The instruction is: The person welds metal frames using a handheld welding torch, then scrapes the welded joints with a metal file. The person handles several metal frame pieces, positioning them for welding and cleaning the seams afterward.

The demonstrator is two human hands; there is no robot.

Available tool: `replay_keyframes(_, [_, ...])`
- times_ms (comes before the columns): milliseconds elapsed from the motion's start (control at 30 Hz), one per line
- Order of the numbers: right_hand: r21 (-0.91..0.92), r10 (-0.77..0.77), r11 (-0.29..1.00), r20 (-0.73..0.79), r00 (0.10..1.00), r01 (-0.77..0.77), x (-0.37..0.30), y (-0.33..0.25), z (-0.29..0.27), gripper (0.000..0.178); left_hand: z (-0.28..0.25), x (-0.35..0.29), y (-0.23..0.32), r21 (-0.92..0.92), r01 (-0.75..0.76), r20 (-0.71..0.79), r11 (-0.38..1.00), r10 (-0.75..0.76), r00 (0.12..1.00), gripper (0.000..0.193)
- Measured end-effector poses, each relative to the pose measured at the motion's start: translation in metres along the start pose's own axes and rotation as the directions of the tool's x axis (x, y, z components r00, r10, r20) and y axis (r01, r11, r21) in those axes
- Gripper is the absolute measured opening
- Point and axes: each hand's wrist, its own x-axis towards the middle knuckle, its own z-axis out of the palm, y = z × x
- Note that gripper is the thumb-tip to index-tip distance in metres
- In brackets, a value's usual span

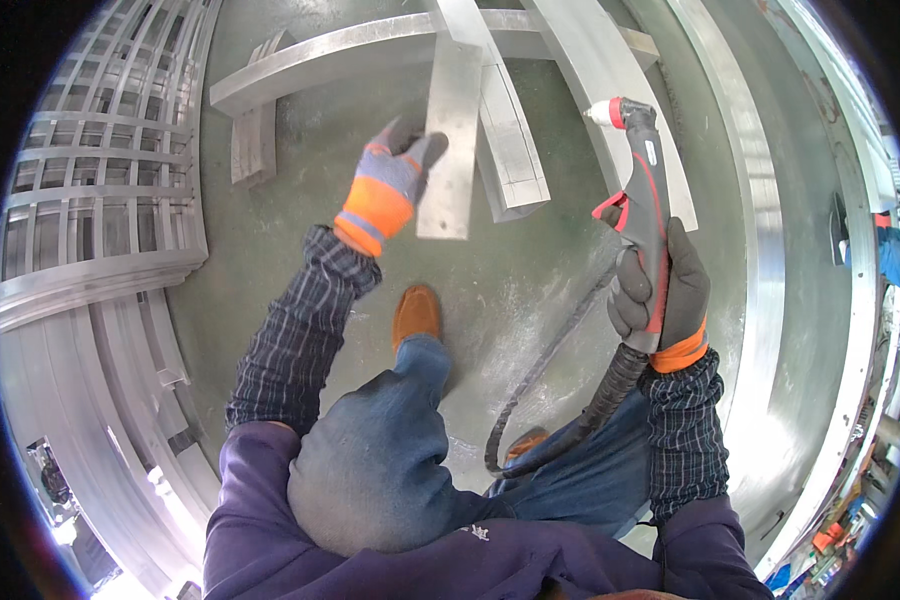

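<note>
The gloved left hand [395, 180] grips the left edge of a flat metal strip [450, 140], which stands on end over the green floor [270, 260], its lower edge free and its top meeting the crossed steel bars [370, 45] behind. The gloved right hand [660, 295] is clenched round a grey and red cutting torch [638, 185], nozzle up and just right of the strip, its black hose [545, 365] trailing down between the person's legs. Open floor lies around the brown shoe [417, 312], hemmed by a stacked metal grid [100, 160] on the left and long curved steel plates [760, 250] on the right.

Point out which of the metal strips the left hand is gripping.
The short flat strip, standing nearly upright in the picture, with the gloved left hand on its left edge. The longer strips lie on the floor, untouched.
</note>
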Motion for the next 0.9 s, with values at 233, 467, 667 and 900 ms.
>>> replay_keyframes(233, [0.033,0.032,0.999,-0.065,0.997,-0.030,-0.009,-0.004,-0.005,0.067,-0.015,-0.015,0.019,0.324,-0.034,0.403,0.946,-0.106,0.909,0.034])
replay_keyframes(467, [0.050,0.007,0.999,-0.020,1.000,-0.006,-0.018,-0.014,0.010,0.065,-0.059,0.031,-0.008,0.249,0.202,0.317,0.947,-0.277,0.907,0.048])
replay_keyframes(667, [0.152,0.014,0.988,0.011,1.000,-0.015,-0.031,-0.020,-0.007,0.062,-0.007,-0.049,0.052,0.461,-0.023,0.762,0.887,-0.383,0.522,0.048])
replay_keyframes(900, [0.382,-0.066,0.924,0.196,0.978,-0.015,-0.021,-0.026,0.005,0.077,-0.024,-0.048,0.079,0.418,-0.145,0.476,0.897,-0.081,0.876,0.034])
